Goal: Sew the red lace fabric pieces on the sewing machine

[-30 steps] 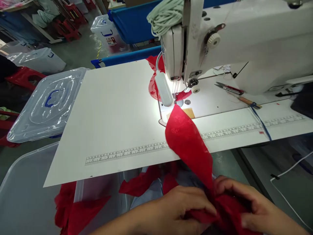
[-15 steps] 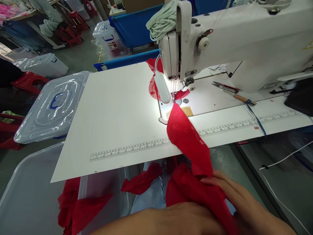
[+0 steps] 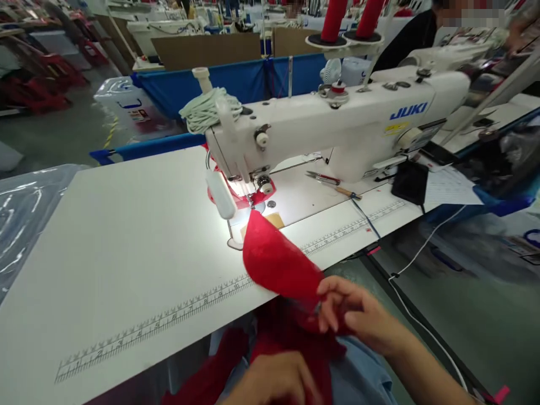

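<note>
A red fabric piece [image 3: 274, 256] runs from the presser foot of the white sewing machine [image 3: 295, 129] over the table's front edge. My right hand [image 3: 358, 315] is at its lower right end, fingertips bent and closed on the cloth's edge. Below the table, more red fabric [image 3: 291, 332] lies bunched over light blue cloth [image 3: 358, 371] on my lap. My left hand [image 3: 278, 379] is low over that red fabric, blurred by motion; its fingertips are hidden. More red fabric lies behind the needle, under the machine's lamp.
Scissors [image 3: 323, 178] and a wooden-handled tool [image 3: 348, 193] lie right of the needle. A ruler scale [image 3: 169, 320] follows the table's front edge. Pale green cord [image 3: 211, 109] rests on the machine head. A clear plastic lid [image 3: 34, 208] is at the left; a white cable [image 3: 422, 247] hangs at the right.
The view has swung up and to the right, showing more of the machine. My right hand has risen to the fabric piece's end; my left hand remains low.
</note>
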A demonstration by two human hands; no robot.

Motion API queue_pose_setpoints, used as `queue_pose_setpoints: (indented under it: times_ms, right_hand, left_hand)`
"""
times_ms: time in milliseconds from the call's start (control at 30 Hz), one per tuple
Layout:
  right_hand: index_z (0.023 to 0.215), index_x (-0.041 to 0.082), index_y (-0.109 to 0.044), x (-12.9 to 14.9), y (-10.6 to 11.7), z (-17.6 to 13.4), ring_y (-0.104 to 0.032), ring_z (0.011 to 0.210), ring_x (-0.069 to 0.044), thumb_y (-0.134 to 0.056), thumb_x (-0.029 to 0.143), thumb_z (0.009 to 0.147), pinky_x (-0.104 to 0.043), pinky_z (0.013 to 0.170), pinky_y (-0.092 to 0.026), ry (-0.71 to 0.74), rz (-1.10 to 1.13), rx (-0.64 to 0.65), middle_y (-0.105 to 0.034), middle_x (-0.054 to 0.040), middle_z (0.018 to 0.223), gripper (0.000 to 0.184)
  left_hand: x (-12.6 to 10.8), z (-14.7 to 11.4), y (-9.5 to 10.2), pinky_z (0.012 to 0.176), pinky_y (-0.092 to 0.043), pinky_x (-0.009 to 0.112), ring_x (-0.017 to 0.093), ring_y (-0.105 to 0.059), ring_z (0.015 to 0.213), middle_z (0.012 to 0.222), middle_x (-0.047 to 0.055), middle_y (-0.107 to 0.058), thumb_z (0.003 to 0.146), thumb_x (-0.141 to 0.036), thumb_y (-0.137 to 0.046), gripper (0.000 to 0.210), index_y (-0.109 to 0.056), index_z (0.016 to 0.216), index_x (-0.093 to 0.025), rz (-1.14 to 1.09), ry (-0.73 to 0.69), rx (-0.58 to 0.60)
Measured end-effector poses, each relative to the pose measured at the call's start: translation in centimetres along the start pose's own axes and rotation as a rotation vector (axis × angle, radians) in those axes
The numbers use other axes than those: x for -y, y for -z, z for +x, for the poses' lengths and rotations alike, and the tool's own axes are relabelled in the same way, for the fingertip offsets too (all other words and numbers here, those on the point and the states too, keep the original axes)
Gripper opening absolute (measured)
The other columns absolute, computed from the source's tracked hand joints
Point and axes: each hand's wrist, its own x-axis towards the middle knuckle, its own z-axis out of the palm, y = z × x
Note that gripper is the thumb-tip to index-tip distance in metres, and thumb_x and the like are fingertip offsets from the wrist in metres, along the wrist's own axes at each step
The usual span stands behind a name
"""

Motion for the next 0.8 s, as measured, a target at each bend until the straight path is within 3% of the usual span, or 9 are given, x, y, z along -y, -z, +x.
queue_pose_setpoints:
  times_ms: [100,167,233,300,367,433,500,633,800]
  right_hand:
    - [0.112,0.029,-0.058,1.9,1.4,-1.0,-0.052,0.038,-0.005,-0.066,0.051,0.087,-0.016,0.038,-0.040,0.092,-0.002,-0.067,-0.060,0.0046,0.080,0.034]
    - [0.115,0.029,-0.062,3.1,2.3,-1.9,-0.065,0.052,-0.010,-0.061,0.046,0.092,-0.020,0.050,-0.052,-0.044,-0.362,-0.037,-0.067,-0.0013,0.090,0.029]
    - [0.122,0.031,-0.067,3.6,3.1,-2.5,-0.072,0.094,-0.023,-0.068,0.035,0.086,-0.032,0.081,-0.059,-0.114,-0.835,0.002,-0.072,-0.0075,0.105,0.036]
    - [0.124,0.037,-0.068,3.3,3.8,-2.7,-0.070,0.104,-0.029,-0.074,0.028,0.077,-0.034,0.083,-0.060,-0.123,-1.129,0.110,-0.071,-0.0076,0.121,0.048]
    - [0.119,0.038,-0.072,3.0,4.3,-2.4,-0.070,0.105,-0.030,-0.073,0.028,0.076,-0.034,0.084,-0.060,-0.020,-1.264,0.153,-0.072,-0.0061,0.121,0.044]
    - [0.117,0.036,-0.073,3.3,4.2,-1.3,-0.073,0.097,-0.027,-0.069,0.033,0.081,-0.030,0.080,-0.061,0.075,-1.290,0.093,-0.075,-0.0056,0.112,0.036]
    - [0.115,0.031,-0.073,4.1,3.1,0.5,-0.073,0.085,-0.023,-0.064,0.039,0.086,-0.024,0.069,-0.060,0.101,-1.248,-0.005,-0.076,-0.0055,0.103,0.031]
    - [0.099,0.024,-0.069,4.7,-1.7,5.5,-0.069,0.072,-0.017,-0.047,0.039,0.097,-0.023,0.061,-0.057,0.310,-1.231,-0.200,-0.073,-0.0046,0.086,0.027]
    - [0.099,0.020,-0.066,1.2,-4.4,9.2,-0.070,0.080,-0.026,-0.058,0.041,0.087,-0.036,0.062,-0.058,0.622,-1.518,-0.153,-0.073,-0.0102,0.094,0.025]
  left_hand:
    - [3.0,0.3,0.8,0.090,-0.050,0.043,0.026,-0.062,0.094,0.099,0.012,-0.068,0.095,-0.033,-0.042,0.028,-0.066,0.092,-0.018,0.448,0.358,-0.254]
    - [4.1,0.2,0.9,0.095,-0.047,0.049,0.035,-0.057,0.117,0.123,0.018,-0.063,0.086,-0.021,-0.049,0.029,-0.067,0.108,-0.016,0.619,0.448,-0.401]
    - [3.5,0.1,0.9,0.089,-0.051,0.044,0.038,-0.060,0.115,0.124,0.019,-0.064,0.076,-0.019,-0.061,0.042,-0.065,0.118,-0.015,0.650,0.396,-0.367]
    - [1.5,0.1,1.4,0.071,-0.053,0.035,0.028,-0.069,0.082,0.093,0.013,-0.072,0.086,-0.025,-0.054,0.027,-0.067,0.109,-0.016,0.616,0.229,-0.284]
    - [-1.1,0.4,2.5,0.064,-0.049,0.029,0.020,-0.065,0.068,0.082,0.009,-0.070,0.096,-0.028,-0.041,0.026,-0.065,0.094,-0.018,0.660,0.051,-0.465]
    - [-3.3,0.9,4.4,0.064,-0.047,0.029,0.020,-0.064,0.071,0.082,0.008,-0.068,0.100,-0.025,-0.033,0.030,-0.061,0.094,-0.018,0.801,0.126,-0.724]
    - [-4.6,1.7,6.3,0.067,-0.047,0.031,0.023,-0.064,0.081,0.090,0.009,-0.067,0.099,-0.024,-0.037,0.024,-0.059,0.105,-0.018,0.857,0.321,-0.881]
    - [-5.2,3.6,8.5,0.078,-0.048,0.037,0.026,-0.061,0.092,0.100,0.010,-0.063,0.095,-0.029,-0.054,0.013,-0.056,0.097,-0.017,0.864,0.475,-0.896]
    - [-4.8,4.2,8.5,0.074,-0.046,0.034,0.020,-0.057,0.081,0.084,0.003,-0.058,0.090,-0.025,-0.052,0.019,-0.043,0.074,-0.021,0.553,0.224,-0.881]
